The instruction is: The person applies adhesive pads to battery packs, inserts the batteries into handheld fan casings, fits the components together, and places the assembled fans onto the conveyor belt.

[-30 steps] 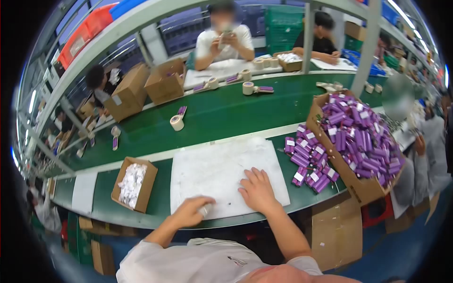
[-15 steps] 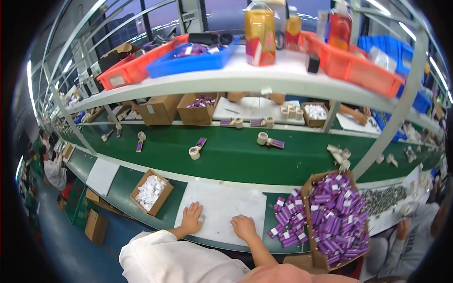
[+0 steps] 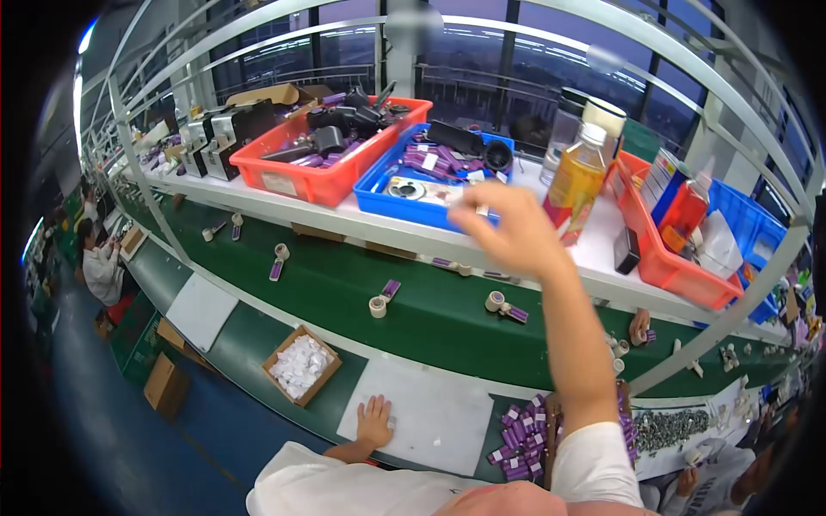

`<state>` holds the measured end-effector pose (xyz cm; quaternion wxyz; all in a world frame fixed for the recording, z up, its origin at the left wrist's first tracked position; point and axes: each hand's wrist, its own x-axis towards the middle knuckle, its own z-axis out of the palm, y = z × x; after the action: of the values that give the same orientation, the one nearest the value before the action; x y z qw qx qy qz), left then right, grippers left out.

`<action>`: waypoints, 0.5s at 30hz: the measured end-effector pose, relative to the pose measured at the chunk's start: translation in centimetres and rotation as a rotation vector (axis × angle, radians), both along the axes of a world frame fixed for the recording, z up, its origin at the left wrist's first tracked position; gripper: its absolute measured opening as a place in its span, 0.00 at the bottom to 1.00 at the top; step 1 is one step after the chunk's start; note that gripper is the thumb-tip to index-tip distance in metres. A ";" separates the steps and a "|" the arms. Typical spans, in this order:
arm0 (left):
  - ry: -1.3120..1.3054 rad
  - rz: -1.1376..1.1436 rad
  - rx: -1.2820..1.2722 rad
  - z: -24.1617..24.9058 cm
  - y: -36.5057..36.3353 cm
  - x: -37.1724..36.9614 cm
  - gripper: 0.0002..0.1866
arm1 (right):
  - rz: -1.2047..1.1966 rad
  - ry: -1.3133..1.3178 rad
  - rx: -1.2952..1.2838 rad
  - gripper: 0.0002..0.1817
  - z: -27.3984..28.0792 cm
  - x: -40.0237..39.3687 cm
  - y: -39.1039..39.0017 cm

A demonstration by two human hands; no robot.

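Observation:
My left hand (image 3: 375, 421) lies flat on the white work mat (image 3: 430, 413), fingers spread, with nothing in it. Raised above the shelf, my right hand (image 3: 508, 225) reaches over the right end of the blue tray (image 3: 404, 206); thumb and fingers look apart, though the fingertips are blurred. Inside that tray lie purple-wrapped parts (image 3: 430, 159), black parts and a pale piece with a round disc (image 3: 407, 188). A bottle of yellow drink (image 3: 575, 176) stands just right of my right hand. My right forearm hides part of the box of purple pieces (image 3: 626, 421).
A red bin (image 3: 292, 181) of black parts sits left of the blue tray, another red bin (image 3: 680, 267) at the right. Below the shelf, a green conveyor (image 3: 430, 322) carries pale rolls with purple pieces. A carton of white pieces (image 3: 301, 368) stands left of the mat. Co-workers sit on both sides.
My right hand has left the mat and risen to the blue tray on the shelf. My left hand stays on the mat. The view has tilted upward, showing more of the shelf.

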<state>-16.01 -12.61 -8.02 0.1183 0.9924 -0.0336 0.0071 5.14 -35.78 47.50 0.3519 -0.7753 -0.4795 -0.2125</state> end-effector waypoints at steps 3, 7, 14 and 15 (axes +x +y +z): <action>-0.007 0.009 -0.002 0.4 -0.2 0.1 0.39 | -0.109 0.015 -0.187 0.14 1.9 7.4 2.8; -0.015 0.009 -0.018 0.3 0.3 0.0 0.40 | -0.032 0.081 -0.590 0.25 -0.1 12.6 3.5; 0.060 0.019 -0.018 0.5 0.1 0.2 0.42 | -0.057 0.200 -0.784 0.25 2.4 10.1 4.1; 0.055 0.022 -0.018 0.4 0.1 0.3 0.42 | -0.061 0.172 -0.770 0.25 2.2 10.1 4.3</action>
<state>-15.69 -12.53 -7.67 0.1281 0.9914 -0.0194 -0.0188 15.28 -31.48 49.72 0.0680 -0.8794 -0.4697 0.0380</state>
